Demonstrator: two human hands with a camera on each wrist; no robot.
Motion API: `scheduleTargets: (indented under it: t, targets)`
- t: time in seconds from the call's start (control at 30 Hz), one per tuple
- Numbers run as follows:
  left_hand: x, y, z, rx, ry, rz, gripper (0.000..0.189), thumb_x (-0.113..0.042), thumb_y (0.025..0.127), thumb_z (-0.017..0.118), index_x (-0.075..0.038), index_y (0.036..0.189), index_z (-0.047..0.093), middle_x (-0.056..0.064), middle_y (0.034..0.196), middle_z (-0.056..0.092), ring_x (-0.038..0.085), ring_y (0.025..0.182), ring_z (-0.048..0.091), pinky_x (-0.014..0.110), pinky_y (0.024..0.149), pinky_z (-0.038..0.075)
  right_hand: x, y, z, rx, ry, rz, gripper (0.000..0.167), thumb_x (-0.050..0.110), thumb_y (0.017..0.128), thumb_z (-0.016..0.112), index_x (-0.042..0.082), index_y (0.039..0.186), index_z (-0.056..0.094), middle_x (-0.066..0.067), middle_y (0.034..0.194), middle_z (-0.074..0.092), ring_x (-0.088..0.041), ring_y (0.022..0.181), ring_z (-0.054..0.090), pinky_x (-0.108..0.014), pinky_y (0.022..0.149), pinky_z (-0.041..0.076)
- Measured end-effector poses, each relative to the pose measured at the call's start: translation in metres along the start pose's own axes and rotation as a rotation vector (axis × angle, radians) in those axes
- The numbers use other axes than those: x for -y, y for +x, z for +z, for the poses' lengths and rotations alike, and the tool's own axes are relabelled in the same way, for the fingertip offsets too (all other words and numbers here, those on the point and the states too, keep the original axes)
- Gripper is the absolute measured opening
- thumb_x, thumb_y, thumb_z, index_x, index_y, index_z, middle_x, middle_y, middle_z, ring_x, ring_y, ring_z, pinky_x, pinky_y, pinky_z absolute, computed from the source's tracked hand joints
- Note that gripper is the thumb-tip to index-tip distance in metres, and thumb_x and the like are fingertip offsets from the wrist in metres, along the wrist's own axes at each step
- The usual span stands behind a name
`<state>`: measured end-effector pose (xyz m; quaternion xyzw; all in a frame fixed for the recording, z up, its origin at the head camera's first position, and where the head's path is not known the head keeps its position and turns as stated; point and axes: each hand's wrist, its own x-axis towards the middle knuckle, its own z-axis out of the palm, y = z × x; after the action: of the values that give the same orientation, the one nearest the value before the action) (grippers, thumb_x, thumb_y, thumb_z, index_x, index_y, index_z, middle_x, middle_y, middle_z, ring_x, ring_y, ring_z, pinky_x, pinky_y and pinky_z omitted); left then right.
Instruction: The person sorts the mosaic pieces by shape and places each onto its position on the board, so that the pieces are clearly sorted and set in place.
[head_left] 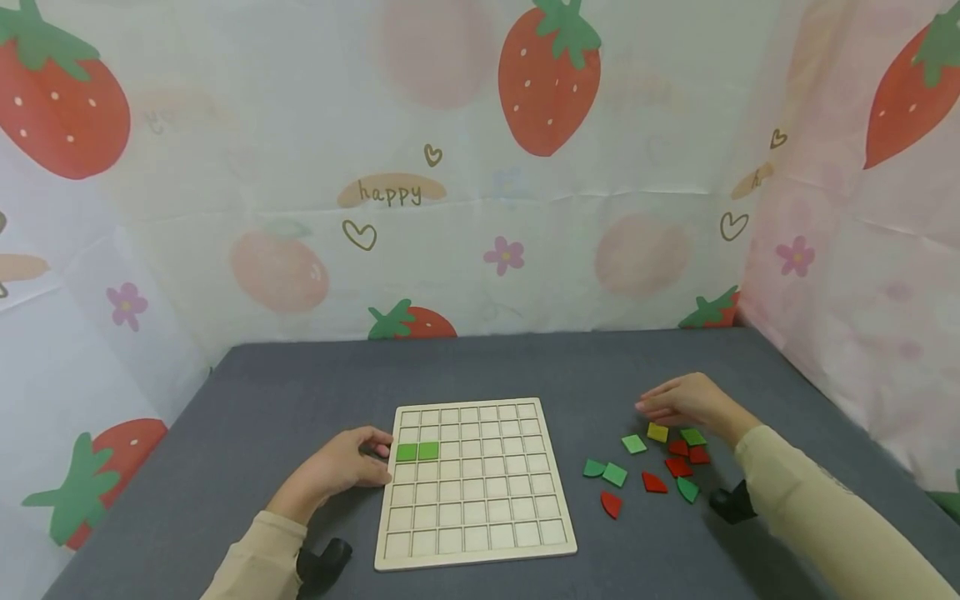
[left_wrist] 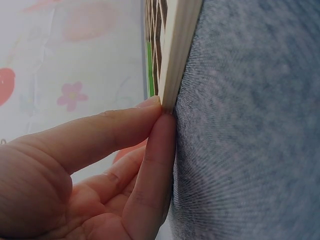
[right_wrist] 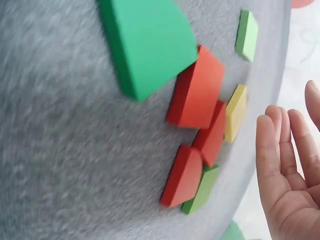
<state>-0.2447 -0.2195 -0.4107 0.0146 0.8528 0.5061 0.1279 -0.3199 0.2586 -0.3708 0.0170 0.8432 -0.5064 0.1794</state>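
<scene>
A square wooden grid board (head_left: 480, 525) lies on the grey table, with two green square tiles (head_left: 417, 451) side by side in its left columns. My left hand (head_left: 345, 462) is at the board's left edge; in the left wrist view its thumb and a finger pinch that pale edge (left_wrist: 179, 55), low against the cloth. My right hand (head_left: 690, 402) hovers over the far side of the loose pieces, holding nothing. Its fingers (right_wrist: 267, 150) reach out nearly straight in the right wrist view. Nearest beneath it are a yellow square tile (head_left: 657, 432) and a green square tile (head_left: 693, 437).
Right of the board lie several red pieces (head_left: 654, 482), some with a curved side, among light green squares (head_left: 633, 444) and darker green curved pieces (head_left: 687, 490). A strawberry-print curtain (head_left: 465, 283) closes off the table's back and sides. Black wrist mounts (head_left: 322, 562) sit below both sleeves.
</scene>
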Motion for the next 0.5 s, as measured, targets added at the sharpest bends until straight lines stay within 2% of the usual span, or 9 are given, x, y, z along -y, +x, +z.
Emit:
scheduleTargets:
  t: [0.2,0.5]
  targets:
    - [0.000,0.000,0.000,-0.009,0.009,-0.003,0.057,0.009,0.078,0.073,0.012,0.131,0.051,0.017,0.108,0.054,0.018,0.090,0.061,0.033,0.076,0.056,-0.008,0.003,-0.006,-0.035,-0.004,0.025,0.052,0.016,0.088,0.076,-0.012,0.127,0.060,-0.001,0.093,0.077,-0.008,0.082,0.072,-0.030,0.077,0.060]
    - [0.000,0.000,0.000,-0.007,-0.001,-0.009,0.057,0.009,0.079,0.073,0.011,0.131,0.051,0.016,0.108,0.054,0.018,0.089,0.061,0.033,0.076,0.056,-0.017,0.003,-0.013,-0.039,-0.044,0.034,0.046,0.016,0.087,0.077,-0.011,0.122,0.064,0.002,0.090,0.076,-0.007,0.080,0.069,-0.027,0.074,0.059]
